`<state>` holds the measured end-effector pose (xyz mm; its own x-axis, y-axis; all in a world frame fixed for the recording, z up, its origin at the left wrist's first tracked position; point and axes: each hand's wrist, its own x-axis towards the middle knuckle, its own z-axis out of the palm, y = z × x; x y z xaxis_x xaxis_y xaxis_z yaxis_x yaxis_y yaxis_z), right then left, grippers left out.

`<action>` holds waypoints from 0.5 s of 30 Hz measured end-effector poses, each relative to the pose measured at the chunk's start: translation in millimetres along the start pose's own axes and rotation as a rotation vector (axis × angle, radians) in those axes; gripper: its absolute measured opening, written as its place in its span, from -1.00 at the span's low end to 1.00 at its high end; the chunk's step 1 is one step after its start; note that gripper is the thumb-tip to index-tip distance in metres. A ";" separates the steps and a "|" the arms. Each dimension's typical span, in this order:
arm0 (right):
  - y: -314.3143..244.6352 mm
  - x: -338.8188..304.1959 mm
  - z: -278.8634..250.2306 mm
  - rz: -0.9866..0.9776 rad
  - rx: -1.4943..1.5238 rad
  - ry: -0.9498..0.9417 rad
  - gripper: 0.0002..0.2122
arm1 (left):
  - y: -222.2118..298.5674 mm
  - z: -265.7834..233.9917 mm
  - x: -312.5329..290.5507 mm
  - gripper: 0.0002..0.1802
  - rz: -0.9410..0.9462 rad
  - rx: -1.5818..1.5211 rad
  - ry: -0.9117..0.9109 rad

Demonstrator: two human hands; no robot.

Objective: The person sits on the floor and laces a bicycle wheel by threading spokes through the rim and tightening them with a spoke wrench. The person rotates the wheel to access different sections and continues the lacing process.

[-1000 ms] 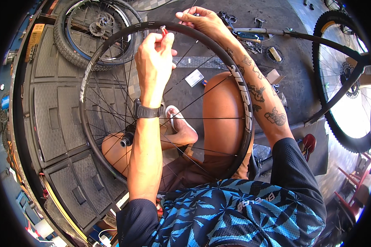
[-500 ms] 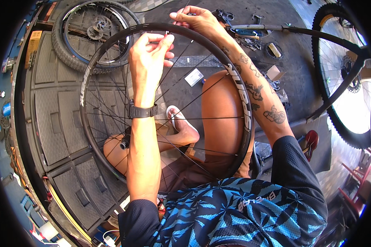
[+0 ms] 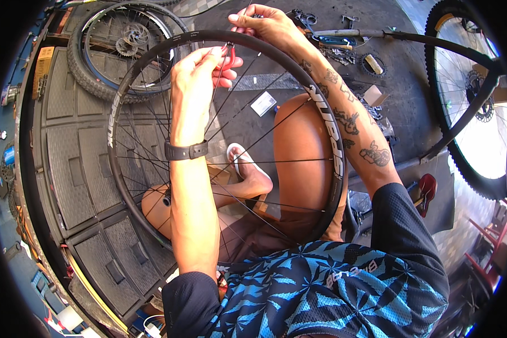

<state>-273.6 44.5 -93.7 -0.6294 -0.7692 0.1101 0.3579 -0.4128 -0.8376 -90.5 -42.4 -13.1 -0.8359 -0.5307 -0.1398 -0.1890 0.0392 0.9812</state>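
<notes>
A black bicycle wheel rim (image 3: 130,73) with white lettering and dark spokes stands across my lap, without a tyre. Inside its far edge, my left hand (image 3: 200,70) pinches a red spoke wrench (image 3: 231,59), whose head is up against the rim where a spoke meets it. A black watch (image 3: 187,151) is on that wrist. Just beyond the rim, my right hand (image 3: 265,23) is closed, thumb against fingers, on a thin dark rod (image 3: 248,8); its kind is too small to tell. The wheel's hub (image 3: 167,200) shows partly beside my left forearm.
Another wheel with a knobby tyre (image 3: 84,73) lies far left on black drawer units (image 3: 76,160). At right are a bicycle frame (image 3: 434,40) and a large tyred wheel (image 3: 434,93). Loose parts, a cassette (image 3: 373,65) and a white paper (image 3: 263,104) lie on the floor.
My left hand has shifted slightly left, its fingers loosened, and the red spoke wrench has come more into view. My right hand has moved up a little. The rim has shifted slightly left.
</notes>
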 end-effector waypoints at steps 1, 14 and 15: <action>1.5 0.9 -0.4 -0.004 -0.005 0.005 -0.80 | 0.3 -0.6 1.4 -0.72 -0.046 -0.040 0.001; 8.5 3.7 -4.4 0.002 -0.072 0.026 -0.78 | -17.6 24.1 2.5 -0.54 0.567 0.758 0.274; 8.2 3.5 -4.3 0.006 -0.072 0.021 -0.78 | -16.7 25.2 1.6 -0.55 0.631 0.804 0.288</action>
<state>-275.9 40.4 -102.5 -0.6421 -0.7608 0.0946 0.3116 -0.3717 -0.8745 -101.7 -22.6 -33.0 -0.7678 -0.3952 0.5044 -0.1366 0.8700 0.4737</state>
